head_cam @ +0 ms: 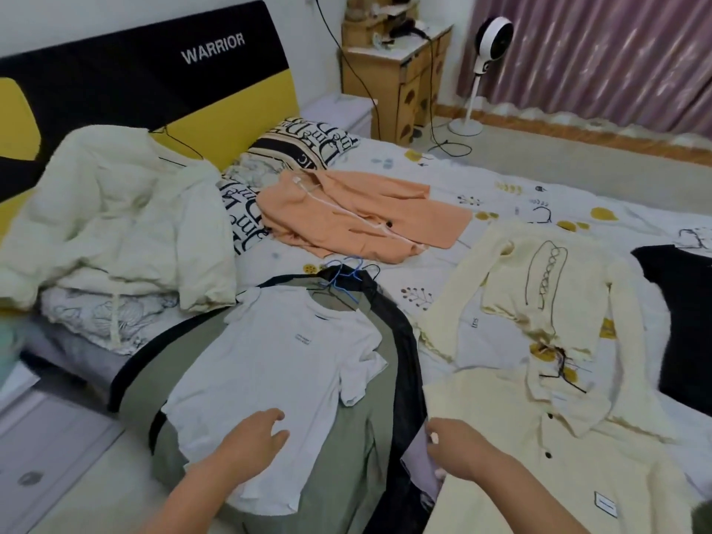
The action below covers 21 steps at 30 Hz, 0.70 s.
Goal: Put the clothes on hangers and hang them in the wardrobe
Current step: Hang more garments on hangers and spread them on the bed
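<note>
Your left hand [256, 437] rests spread on the white tee [269, 379] at bottom centre, which lies over a hanger [345, 281]. Your right hand [456, 449] pinches the cream shirt [539, 475] edge at lower right. Bare bed [520, 186] sits upper right.

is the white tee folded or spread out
Spread out. The white tee lies flat on the clothes pile, both sleeves out, a hanger at its collar; the left hand rests on its hem.

Soft, even indoor light (no hard shadows), blurry, edges bowed.
</note>
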Each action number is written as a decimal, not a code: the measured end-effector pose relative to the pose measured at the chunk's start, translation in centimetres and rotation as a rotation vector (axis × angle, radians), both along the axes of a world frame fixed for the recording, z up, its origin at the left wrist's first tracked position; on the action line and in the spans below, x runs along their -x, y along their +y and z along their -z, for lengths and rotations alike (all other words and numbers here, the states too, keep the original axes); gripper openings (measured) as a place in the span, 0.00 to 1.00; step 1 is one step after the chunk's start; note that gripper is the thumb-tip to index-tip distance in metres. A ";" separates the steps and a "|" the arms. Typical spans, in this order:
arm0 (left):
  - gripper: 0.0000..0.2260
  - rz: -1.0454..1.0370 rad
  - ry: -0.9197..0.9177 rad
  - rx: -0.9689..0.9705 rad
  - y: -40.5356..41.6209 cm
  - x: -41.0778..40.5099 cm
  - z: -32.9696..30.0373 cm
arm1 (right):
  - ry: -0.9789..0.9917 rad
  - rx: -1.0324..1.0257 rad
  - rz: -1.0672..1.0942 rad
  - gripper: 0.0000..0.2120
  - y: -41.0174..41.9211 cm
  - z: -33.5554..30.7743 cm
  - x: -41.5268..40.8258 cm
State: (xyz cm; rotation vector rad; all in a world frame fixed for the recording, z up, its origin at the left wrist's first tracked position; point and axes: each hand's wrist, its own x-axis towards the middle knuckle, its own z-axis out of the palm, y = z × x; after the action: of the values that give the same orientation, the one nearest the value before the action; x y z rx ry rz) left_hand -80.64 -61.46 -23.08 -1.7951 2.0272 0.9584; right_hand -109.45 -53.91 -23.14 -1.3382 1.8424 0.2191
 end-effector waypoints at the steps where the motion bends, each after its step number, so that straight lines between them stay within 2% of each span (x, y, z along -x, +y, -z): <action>1: 0.19 0.004 0.006 0.012 -0.6 0.3 0.5 | -0.001 0.018 0.011 0.16 -1.3 0.4 -0.1; 9: 0.22 0.024 -0.009 0.057 -8.7 0.9 5.9 | 0.019 0.105 0.045 0.16 -10.1 4.8 -2.8; 14: 0.25 0.180 -0.143 0.082 -14.9 0.6 11.9 | 0.076 0.190 0.162 0.13 -16.6 9.6 -4.9; 19: 0.28 0.299 -0.329 0.098 -19.4 -2.1 17.7 | 0.164 0.195 0.169 0.25 -23.4 14.8 -7.5; 21: 0.32 0.341 -0.316 0.261 -21.2 -3.7 19.8 | 0.192 0.196 0.204 0.27 -25.7 16.5 -8.2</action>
State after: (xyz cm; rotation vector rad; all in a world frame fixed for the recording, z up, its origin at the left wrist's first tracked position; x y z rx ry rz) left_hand -76.93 -82.64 -42.85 -1.5217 2.2207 0.3039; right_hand -101.23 -79.65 -39.69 -1.2839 2.1944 0.0617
